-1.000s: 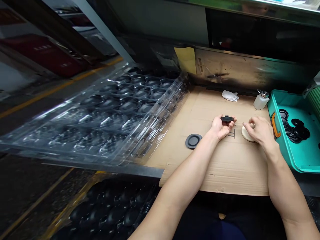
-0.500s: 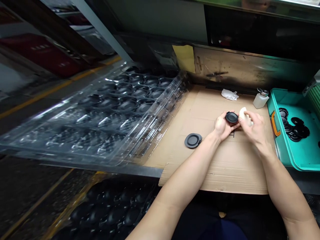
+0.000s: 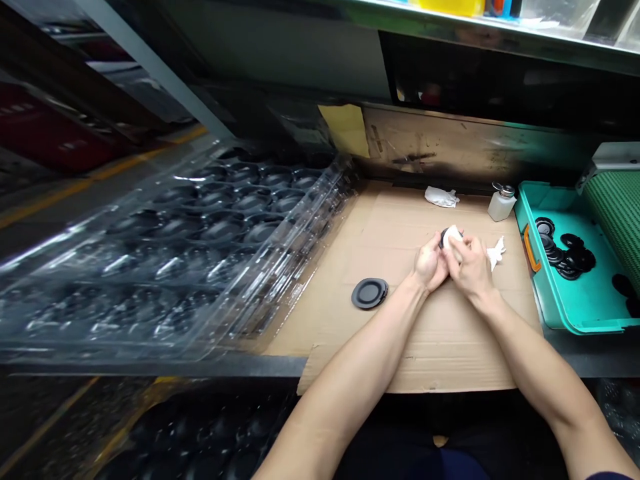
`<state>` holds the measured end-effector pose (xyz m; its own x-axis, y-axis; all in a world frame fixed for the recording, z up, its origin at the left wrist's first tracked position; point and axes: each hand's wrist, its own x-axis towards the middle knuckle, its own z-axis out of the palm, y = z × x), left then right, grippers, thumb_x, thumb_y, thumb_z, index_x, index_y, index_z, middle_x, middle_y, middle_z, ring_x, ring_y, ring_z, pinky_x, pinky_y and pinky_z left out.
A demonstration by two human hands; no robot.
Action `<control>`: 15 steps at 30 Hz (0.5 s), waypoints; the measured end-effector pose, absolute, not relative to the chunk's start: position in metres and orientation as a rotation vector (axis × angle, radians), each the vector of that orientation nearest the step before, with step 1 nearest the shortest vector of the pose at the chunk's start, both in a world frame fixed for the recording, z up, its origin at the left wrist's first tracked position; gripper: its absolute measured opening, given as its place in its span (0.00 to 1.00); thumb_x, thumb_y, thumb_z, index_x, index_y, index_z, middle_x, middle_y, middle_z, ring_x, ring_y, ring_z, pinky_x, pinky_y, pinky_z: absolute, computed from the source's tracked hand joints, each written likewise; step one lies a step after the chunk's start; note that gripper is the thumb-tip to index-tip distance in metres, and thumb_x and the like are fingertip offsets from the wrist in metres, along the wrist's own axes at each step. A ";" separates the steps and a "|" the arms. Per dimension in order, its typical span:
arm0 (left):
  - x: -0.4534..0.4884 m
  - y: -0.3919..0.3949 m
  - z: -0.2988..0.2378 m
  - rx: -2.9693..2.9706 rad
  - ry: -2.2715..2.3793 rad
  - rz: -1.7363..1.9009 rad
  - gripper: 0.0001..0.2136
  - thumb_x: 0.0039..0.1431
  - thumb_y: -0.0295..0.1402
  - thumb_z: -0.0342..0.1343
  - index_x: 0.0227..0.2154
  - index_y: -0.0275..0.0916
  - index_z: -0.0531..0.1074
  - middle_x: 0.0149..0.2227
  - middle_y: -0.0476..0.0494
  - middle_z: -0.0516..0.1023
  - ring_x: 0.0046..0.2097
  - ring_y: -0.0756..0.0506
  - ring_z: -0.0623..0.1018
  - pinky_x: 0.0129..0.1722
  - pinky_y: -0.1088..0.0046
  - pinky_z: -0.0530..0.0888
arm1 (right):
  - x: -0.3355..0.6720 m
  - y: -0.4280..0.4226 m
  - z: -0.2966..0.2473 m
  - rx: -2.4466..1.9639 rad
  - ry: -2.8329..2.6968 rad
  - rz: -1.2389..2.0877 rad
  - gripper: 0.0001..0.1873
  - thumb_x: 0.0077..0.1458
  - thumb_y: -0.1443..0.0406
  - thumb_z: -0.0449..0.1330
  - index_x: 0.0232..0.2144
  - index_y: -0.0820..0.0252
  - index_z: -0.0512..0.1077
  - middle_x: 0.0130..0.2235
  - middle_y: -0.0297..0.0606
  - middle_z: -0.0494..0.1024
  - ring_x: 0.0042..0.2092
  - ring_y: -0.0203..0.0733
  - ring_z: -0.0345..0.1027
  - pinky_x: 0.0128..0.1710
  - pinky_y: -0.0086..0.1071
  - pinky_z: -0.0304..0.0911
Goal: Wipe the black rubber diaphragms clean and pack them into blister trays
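My left hand [image 3: 430, 263] holds a small round black cap [image 3: 443, 237], mostly hidden behind a white cloth [image 3: 453, 239]. With its fingers closed on that cloth, my right hand [image 3: 470, 265] presses it against the cap's face. A loose end of white cloth or tissue [image 3: 496, 253] shows to the right of my right hand; whether it is the same piece I cannot tell. On the cardboard [image 3: 450, 360], left of my left forearm, lies another round black cap [image 3: 369, 293], flat, with a ringed face.
Clear plastic trays [image 3: 220, 227] holding black round parts are stacked at left. A teal bin [image 3: 595, 280] with loose black caps stands at right, beside a green mesh surface [image 3: 617, 207]. A small white pump bottle [image 3: 501, 203] and crumpled tissue [image 3: 441, 197] sit at the back.
My right hand has brought the white cloth leftward onto the black cap in my left hand, covering most of it. The whole view has shifted slightly as my head moved.
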<state>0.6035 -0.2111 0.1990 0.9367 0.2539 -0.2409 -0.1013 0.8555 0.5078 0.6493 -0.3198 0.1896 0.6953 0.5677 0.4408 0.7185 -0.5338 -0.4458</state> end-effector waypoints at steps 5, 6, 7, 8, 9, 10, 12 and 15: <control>0.605 -0.214 0.201 0.516 0.336 0.229 0.19 0.76 0.37 0.41 0.49 0.34 0.76 0.50 0.36 0.83 0.58 0.41 0.79 0.62 0.61 0.73 | 0.668 -0.325 0.192 -2.217 -0.814 -0.330 0.25 0.62 0.56 0.62 0.58 0.59 0.72 0.52 0.50 0.72 0.55 0.54 0.67 0.58 0.45 0.65; 0.606 -0.215 0.201 0.510 0.328 0.231 0.19 0.76 0.37 0.41 0.49 0.34 0.76 0.50 0.36 0.83 0.58 0.42 0.79 0.62 0.62 0.73 | 0.668 -0.327 0.193 -2.185 -0.793 -0.308 0.28 0.59 0.56 0.64 0.59 0.61 0.69 0.54 0.51 0.72 0.55 0.53 0.68 0.58 0.45 0.65; 0.606 -0.217 0.202 0.502 0.318 0.232 0.18 0.76 0.37 0.42 0.50 0.34 0.76 0.51 0.37 0.83 0.58 0.42 0.79 0.62 0.62 0.73 | 0.667 -0.329 0.194 -2.162 -0.764 -0.274 0.31 0.58 0.56 0.65 0.59 0.61 0.66 0.54 0.52 0.73 0.54 0.53 0.69 0.56 0.44 0.67; 0.607 -0.219 0.202 0.495 0.308 0.239 0.18 0.76 0.36 0.42 0.50 0.35 0.76 0.51 0.37 0.83 0.58 0.42 0.79 0.62 0.62 0.73 | 0.665 -0.330 0.195 -2.147 -0.735 -0.227 0.32 0.56 0.55 0.66 0.59 0.61 0.64 0.54 0.51 0.74 0.53 0.53 0.70 0.54 0.44 0.68; 0.608 -0.220 0.201 0.490 0.300 0.248 0.18 0.75 0.36 0.42 0.51 0.35 0.76 0.52 0.37 0.82 0.58 0.42 0.79 0.62 0.62 0.73 | 0.661 -0.330 0.196 -2.136 -0.721 -0.172 0.32 0.57 0.54 0.65 0.59 0.59 0.63 0.53 0.50 0.76 0.52 0.53 0.72 0.51 0.43 0.69; 0.608 -0.222 0.201 0.489 0.294 0.254 0.18 0.75 0.35 0.42 0.52 0.35 0.76 0.53 0.37 0.82 0.58 0.42 0.79 0.63 0.63 0.72 | 0.658 -0.330 0.197 -2.124 -0.729 -0.121 0.30 0.59 0.53 0.63 0.58 0.58 0.63 0.52 0.49 0.77 0.51 0.53 0.74 0.49 0.42 0.70; 0.608 -0.225 0.199 0.495 0.283 0.258 0.18 0.75 0.34 0.43 0.53 0.34 0.76 0.54 0.36 0.82 0.58 0.42 0.79 0.63 0.64 0.72 | 0.653 -0.327 0.199 -2.108 -0.781 -0.076 0.23 0.65 0.54 0.56 0.57 0.56 0.62 0.52 0.48 0.79 0.49 0.52 0.76 0.47 0.41 0.70; 0.607 -0.228 0.195 0.529 0.289 0.257 0.18 0.75 0.35 0.44 0.55 0.35 0.76 0.55 0.36 0.81 0.59 0.42 0.79 0.63 0.63 0.72 | 0.656 -0.323 0.201 -2.185 -0.765 -0.160 0.19 0.68 0.56 0.48 0.56 0.58 0.64 0.51 0.50 0.80 0.49 0.55 0.76 0.47 0.43 0.69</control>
<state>0.6075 -0.2281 0.1954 0.9280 0.3126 -0.2030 -0.1651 0.8331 0.5279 0.6559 -0.3232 0.2012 0.8093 0.4716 0.3502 0.5723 -0.4986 -0.6511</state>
